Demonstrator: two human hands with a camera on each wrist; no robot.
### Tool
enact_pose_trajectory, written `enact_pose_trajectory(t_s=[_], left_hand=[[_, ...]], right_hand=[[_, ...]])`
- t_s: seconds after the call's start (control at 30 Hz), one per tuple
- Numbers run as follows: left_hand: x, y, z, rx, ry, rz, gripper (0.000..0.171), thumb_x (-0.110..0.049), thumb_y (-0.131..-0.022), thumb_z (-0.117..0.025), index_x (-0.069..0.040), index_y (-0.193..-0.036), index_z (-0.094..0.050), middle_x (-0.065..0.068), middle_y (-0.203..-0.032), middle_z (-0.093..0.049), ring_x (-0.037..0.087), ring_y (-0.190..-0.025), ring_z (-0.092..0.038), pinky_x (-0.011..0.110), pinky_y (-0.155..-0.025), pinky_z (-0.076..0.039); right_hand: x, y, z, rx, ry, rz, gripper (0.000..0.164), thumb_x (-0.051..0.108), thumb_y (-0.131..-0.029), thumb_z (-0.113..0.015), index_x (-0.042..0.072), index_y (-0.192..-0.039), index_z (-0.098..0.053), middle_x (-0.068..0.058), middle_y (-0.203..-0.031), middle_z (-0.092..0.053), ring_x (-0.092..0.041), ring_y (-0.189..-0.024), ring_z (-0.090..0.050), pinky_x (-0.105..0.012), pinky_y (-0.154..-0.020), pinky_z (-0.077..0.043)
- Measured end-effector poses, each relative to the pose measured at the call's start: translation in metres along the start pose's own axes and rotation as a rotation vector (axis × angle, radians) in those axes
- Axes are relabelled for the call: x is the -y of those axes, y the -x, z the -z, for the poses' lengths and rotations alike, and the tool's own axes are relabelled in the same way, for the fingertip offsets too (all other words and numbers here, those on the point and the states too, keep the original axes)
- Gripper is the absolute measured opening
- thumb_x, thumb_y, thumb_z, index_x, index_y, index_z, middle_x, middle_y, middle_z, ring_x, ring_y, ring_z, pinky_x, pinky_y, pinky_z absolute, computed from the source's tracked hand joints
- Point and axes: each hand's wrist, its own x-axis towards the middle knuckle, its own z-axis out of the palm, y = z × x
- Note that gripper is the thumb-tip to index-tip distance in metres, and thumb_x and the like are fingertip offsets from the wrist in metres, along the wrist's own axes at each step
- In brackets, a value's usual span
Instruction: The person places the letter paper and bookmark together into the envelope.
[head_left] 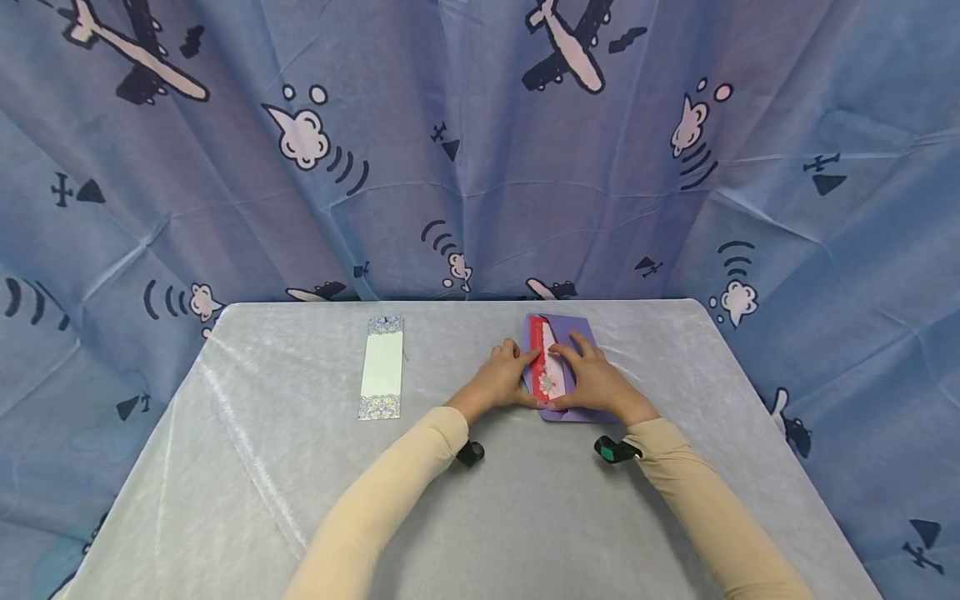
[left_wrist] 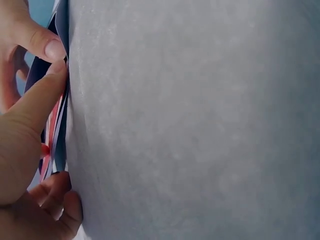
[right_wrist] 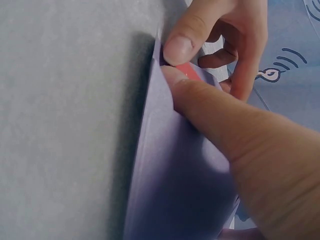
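A purple envelope (head_left: 577, 327) lies on the table, its opening to the left. Sticking part way out of it is a red and white card (head_left: 550, 385) with a flower print. The left hand (head_left: 497, 382) grips the left side of the envelope, thumb at the near corner beside the card. From the right, the right hand (head_left: 598, 385) holds the envelope, its index finger on the card's edge. Both thumbs meet at the near edge, where the right wrist view shows a bit of red card (right_wrist: 189, 70) between the purple flaps (right_wrist: 175, 150). The palms' undersides are hidden.
To the left on the pale cloth-covered table (head_left: 247, 467) lies a white bookmark-like card (head_left: 382, 367) with blue patterned ends. Behind the table hangs a blue curtain (head_left: 480, 150) printed with aeroplanes. A dark wrist device (head_left: 617, 450) sits under the right wrist.
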Motion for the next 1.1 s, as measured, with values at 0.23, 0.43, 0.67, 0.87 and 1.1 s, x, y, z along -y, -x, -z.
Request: enact_pose_trajectory(t_s=[0.23,0.43,0.67,0.87,1.1], left_hand=[[-0.0014,-0.003,-0.003,-0.016,-0.09,0.031,0.098,-0.063,-0.071,-0.079,-0.021,-0.152,-0.042,0.007,-0.116,-0.045,0.018,-0.096,-0.042,0.026,-0.075,-0.041],[-0.0033,-0.0032,-0.0041,-0.038,-0.114,0.056,0.098,-0.064,-0.073,-0.077,-0.021,-0.152,-0.04,0.007,-0.117,-0.046,0.019,-0.099,-0.044,0.027,-0.076,-0.043],[-0.0048,-0.0026,-0.0059,-0.068,-0.09,0.091,0.112,-0.065,-0.071,-0.078,-0.008,-0.155,-0.03,0.009,-0.12,-0.047,0.02,-0.102,-0.046,0.031,-0.081,-0.048],[-0.0064,-0.003,-0.0071,-0.058,-0.098,0.106,0.111,-0.064,-0.071,-0.078,-0.008,-0.155,-0.031,0.009,-0.122,-0.047,0.021,-0.105,-0.047,0.032,-0.083,-0.049],[-0.0075,-0.0037,-0.0071,-0.074,-0.084,0.107,0.112,-0.065,-0.07,-0.079,-0.007,-0.154,-0.033,0.01,-0.122,-0.047,0.021,-0.104,-0.047,0.032,-0.082,-0.049]], right_hand=[[-0.002,-0.0016,-0.0015,0.0,-0.009,0.011,0.103,0.055,-0.062,-0.088,0.017,-0.147,-0.043,-0.029,-0.16,-0.019,-0.06,-0.138,-0.032,-0.07,-0.101,-0.04],[-0.0027,-0.002,-0.0015,0.007,-0.009,0.008,0.103,0.053,-0.063,-0.089,0.017,-0.147,-0.042,-0.029,-0.16,-0.018,-0.06,-0.139,-0.031,-0.07,-0.102,-0.039],[-0.002,-0.0014,-0.0005,0.003,-0.009,0.006,0.104,0.054,-0.062,-0.089,0.017,-0.147,-0.042,-0.029,-0.16,-0.018,-0.06,-0.138,-0.031,-0.07,-0.102,-0.039],[-0.0017,-0.0016,-0.0002,0.009,-0.012,0.006,0.105,0.055,-0.062,-0.089,0.017,-0.147,-0.042,-0.029,-0.161,-0.017,-0.059,-0.14,-0.03,-0.07,-0.103,-0.038],[-0.0027,-0.0013,0.0004,0.004,-0.019,0.011,0.103,0.053,-0.063,-0.089,0.017,-0.147,-0.042,-0.028,-0.161,-0.017,-0.058,-0.14,-0.029,-0.07,-0.104,-0.038]])
